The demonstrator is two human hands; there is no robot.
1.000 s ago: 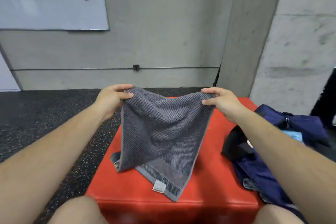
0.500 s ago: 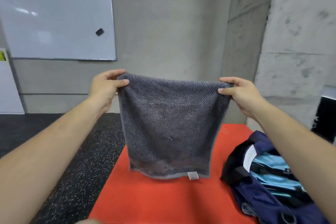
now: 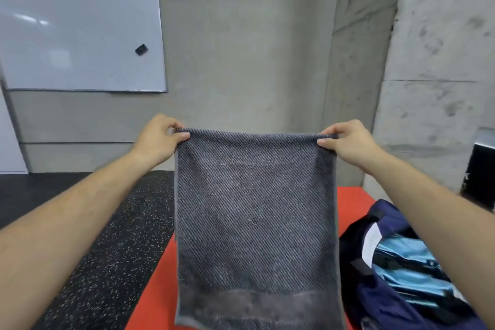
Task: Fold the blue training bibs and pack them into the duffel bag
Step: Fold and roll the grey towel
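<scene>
The left grip (image 3: pixel 158 139) and right grip (image 3: pixel 345 142) each pinched a top corner of the limp grey towel (image 3: pixel 254 222) above the surface (image 3: pixel 351 201) — the blue bibs (image 3: pixel 407 262), likely light and slick, lay in the duffel bag (image 3: pixel 388 311) at its right edge.

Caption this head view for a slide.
Left hand and right hand hold a grey towel up beside the open bag.

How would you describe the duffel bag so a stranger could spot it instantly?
Find the concrete pillar on the right, then the red platform below it. The duffel bag lies at that platform's right side. It is navy and gaping open with shiny light-blue fabric inside, unlike the grey towel held up beside it.
</scene>
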